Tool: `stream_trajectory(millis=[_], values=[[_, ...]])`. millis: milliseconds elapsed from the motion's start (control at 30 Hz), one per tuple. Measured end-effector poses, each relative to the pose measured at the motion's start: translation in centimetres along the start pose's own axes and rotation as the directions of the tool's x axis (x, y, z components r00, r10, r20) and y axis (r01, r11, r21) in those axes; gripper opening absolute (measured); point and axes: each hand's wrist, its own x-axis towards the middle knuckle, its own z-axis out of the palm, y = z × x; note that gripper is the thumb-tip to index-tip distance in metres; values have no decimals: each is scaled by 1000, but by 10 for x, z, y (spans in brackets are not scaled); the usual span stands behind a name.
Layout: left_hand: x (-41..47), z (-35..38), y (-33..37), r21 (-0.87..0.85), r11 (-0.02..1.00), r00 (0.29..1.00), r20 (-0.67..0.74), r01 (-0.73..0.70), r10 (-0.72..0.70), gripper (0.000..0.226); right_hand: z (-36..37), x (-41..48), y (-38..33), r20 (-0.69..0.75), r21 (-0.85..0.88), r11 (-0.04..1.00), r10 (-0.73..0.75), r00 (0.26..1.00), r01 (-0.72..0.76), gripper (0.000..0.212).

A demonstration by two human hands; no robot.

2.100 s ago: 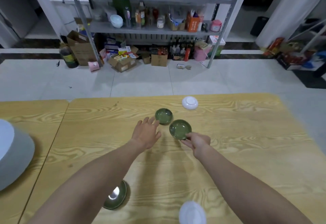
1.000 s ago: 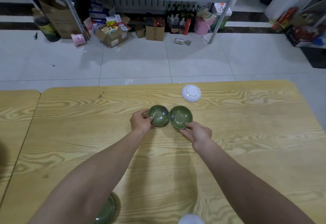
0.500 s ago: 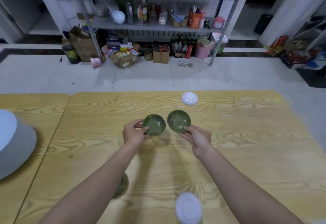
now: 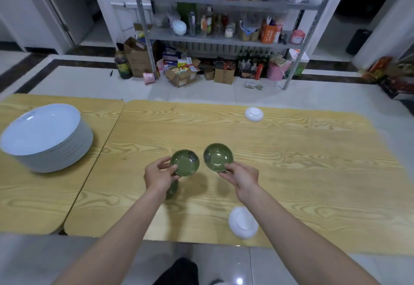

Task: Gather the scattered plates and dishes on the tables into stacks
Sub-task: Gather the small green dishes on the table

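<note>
My left hand (image 4: pixel 159 176) grips a small green dish (image 4: pixel 185 163) by its near rim, lifted above the wooden table (image 4: pixel 291 172). My right hand (image 4: pixel 242 176) holds a second small green dish (image 4: pixel 218 157) the same way, just to the right. The two dishes sit side by side with a narrow gap between them. Below my left wrist a third green dish (image 4: pixel 172 189) lies on the table, mostly hidden. A white dish (image 4: pixel 243 222) lies upside down near the front edge. Another upturned white dish (image 4: pixel 253 114) rests at the far side.
A tall stack of white plates (image 4: pixel 44 136) stands on the adjoining table (image 4: pixel 33 195) to the left. Beyond the tables is tiled floor, then a metal shelf (image 4: pixel 224 38) crowded with bottles and boxes, with cardboard boxes (image 4: pixel 182 75) on the floor.
My left hand closed on the farther green dish and lifted it. Both hands have drawn their dishes back toward me and raised them off the table, side by side.
</note>
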Motion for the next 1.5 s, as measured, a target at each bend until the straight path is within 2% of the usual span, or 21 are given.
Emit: stream_trajectory(millis=[367, 500, 767, 1000, 1267, 1500], values=[[12, -70, -36, 85, 994, 995, -72, 76, -70, 43, 33, -16, 48, 3, -79, 995, 58, 998, -58, 29], [23, -76, -47, 125, 986, 994, -34, 109, -106, 43, 44, -17, 60, -21, -103, 992, 71, 997, -73, 24], [39, -77, -51, 161, 983, 995, 33, 87, -93, 37, 65, -13, 82, -51, -147, 982, 113, 992, -119, 19], [46, -85, -56, 194, 978, 995, 58, 71, -84, 32, 83, -7, 103, -69, -216, 962, 157, 985, -169, 30], [51, -94, -60, 191, 979, 988, 126, 65, -90, 29, 102, 1, 122, -101, -313, 937, 132, 986, -158, 33], [58, -97, -63, 226, 974, 980, 184, 30, -73, 24, 112, 4, 128, -84, -404, 908, 89, 992, -116, 23]])
